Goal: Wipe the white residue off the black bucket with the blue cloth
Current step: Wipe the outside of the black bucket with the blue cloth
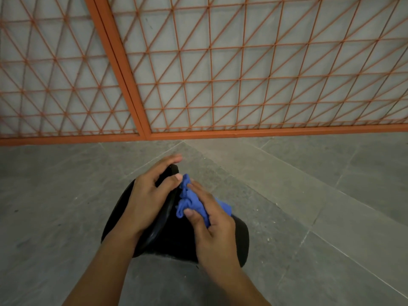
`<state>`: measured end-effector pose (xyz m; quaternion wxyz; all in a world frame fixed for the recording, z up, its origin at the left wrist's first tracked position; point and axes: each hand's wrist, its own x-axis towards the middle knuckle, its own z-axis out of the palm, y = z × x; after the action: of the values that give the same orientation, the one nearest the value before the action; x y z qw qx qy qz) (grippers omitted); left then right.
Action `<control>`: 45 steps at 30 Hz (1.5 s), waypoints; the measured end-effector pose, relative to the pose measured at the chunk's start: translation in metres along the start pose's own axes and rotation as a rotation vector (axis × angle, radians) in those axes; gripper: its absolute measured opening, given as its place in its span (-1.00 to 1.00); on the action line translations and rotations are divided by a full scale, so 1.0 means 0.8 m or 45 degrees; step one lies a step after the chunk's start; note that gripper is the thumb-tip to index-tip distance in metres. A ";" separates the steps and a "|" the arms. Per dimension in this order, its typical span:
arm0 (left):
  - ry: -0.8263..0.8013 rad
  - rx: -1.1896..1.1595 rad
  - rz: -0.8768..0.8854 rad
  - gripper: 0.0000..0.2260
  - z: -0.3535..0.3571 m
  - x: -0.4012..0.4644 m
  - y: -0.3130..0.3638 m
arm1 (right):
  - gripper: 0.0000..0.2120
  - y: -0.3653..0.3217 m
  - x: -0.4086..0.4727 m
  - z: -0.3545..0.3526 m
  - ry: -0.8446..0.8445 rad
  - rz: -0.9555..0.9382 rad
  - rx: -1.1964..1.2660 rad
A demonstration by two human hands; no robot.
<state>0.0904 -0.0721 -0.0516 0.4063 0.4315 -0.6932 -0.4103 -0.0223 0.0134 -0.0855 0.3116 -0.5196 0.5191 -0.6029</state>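
A black bucket (176, 237) lies tilted on the grey floor just in front of me, its rim running between my two hands. My left hand (150, 193) grips the bucket's upper edge, fingers over the far side and thumb on the near side. My right hand (212, 221) holds a bunched blue cloth (189, 202) and presses it against the bucket next to the rim. No white residue is plainly visible on the dark surface.
An orange metal grille gate (242, 74) with a thick frame stands about a step ahead across the whole view. Grey stone floor tiles (309, 195) spread out on both sides of the bucket.
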 end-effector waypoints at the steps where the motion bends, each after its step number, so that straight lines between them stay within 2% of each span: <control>1: 0.016 -0.007 -0.005 -0.56 -0.001 0.001 -0.002 | -0.64 0.004 0.006 -0.001 0.000 -0.009 -0.024; 5: 0.045 0.019 -0.011 -0.55 -0.001 0.004 -0.002 | -0.66 0.013 -0.011 0.000 0.126 0.017 -0.054; 9: 0.014 0.023 0.027 -0.57 -0.002 0.002 0.000 | -0.58 0.010 -0.025 0.006 0.135 -0.105 -0.095; 12: 0.015 -0.014 0.024 -0.54 -0.006 0.004 -0.003 | -0.70 0.029 0.000 -0.010 0.131 0.051 -0.170; 15: -0.005 -0.002 0.030 -0.53 -0.001 0.000 0.002 | -0.65 0.028 -0.017 -0.015 0.212 0.179 -0.118; 17: -0.027 0.027 0.047 -0.54 0.003 -0.001 0.005 | -0.63 0.013 -0.023 -0.008 0.195 0.142 -0.040; 20: -0.013 0.032 0.023 -0.55 0.006 0.003 0.003 | -0.65 0.012 0.001 -0.009 0.106 0.084 -0.106; 25: 0.039 0.051 -0.019 -0.46 0.002 0.005 0.004 | -0.70 0.039 -0.017 -0.024 0.234 0.303 -0.105; 27: 0.019 0.062 -0.015 -0.50 0.003 0.005 0.005 | -0.65 0.026 -0.031 -0.014 0.243 0.214 -0.064; 29: 0.020 0.058 -0.010 -0.56 0.003 0.006 0.004 | -0.65 0.015 -0.021 -0.008 0.162 0.138 -0.051; 31: 0.048 0.046 -0.014 -0.57 0.003 0.007 0.003 | -0.70 0.022 0.003 -0.014 0.090 0.174 -0.115; 34: 0.102 0.019 -0.042 -0.59 0.001 0.007 0.005 | -0.73 0.054 0.010 -0.035 0.221 0.345 -0.165; 37: 0.061 0.049 -0.043 -0.51 0.008 0.006 0.012 | -0.70 0.066 -0.027 -0.037 0.478 0.569 -0.067; 40: 0.069 0.100 -0.046 -0.44 0.017 0.010 0.013 | -0.68 0.036 -0.047 -0.003 0.643 0.414 0.238; 42: 0.079 0.132 -0.049 -0.42 0.021 0.012 0.016 | -0.64 0.006 -0.042 0.025 0.657 0.347 0.411; 45: 0.080 0.116 -0.090 -0.47 0.022 0.017 0.016 | -0.64 -0.022 -0.020 0.049 0.501 0.331 0.367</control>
<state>0.0671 -0.0772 -0.0431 0.3931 0.4862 -0.6824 -0.3787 0.0218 0.0213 -0.0767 0.3500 -0.2719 0.5408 -0.7149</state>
